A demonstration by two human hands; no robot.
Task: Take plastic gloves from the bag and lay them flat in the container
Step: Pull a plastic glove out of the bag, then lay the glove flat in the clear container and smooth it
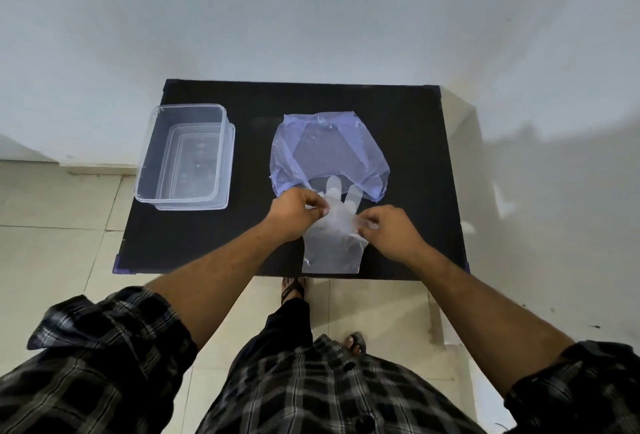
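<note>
Clear plastic glove [334, 232] pinched by both hands' fingers [317, 203].

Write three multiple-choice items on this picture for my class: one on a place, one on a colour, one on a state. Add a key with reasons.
1. Where does the clear rectangular plastic container stand on the black table?
A. at the person's left
B. at the person's right
C. on top of the bag

2. What colour is the thin plastic bag?
A. red
B. pale blue-violet
C. green

3. What is happening to the translucent plastic glove?
A. it lies in the container
B. it lies untouched
C. both hands pinch it

Key:
1 A: the container stands left of the bag.
2 B: the bag's film looks bluish violet.
3 C: the left hand and right hand grip the glove's edges.
</note>
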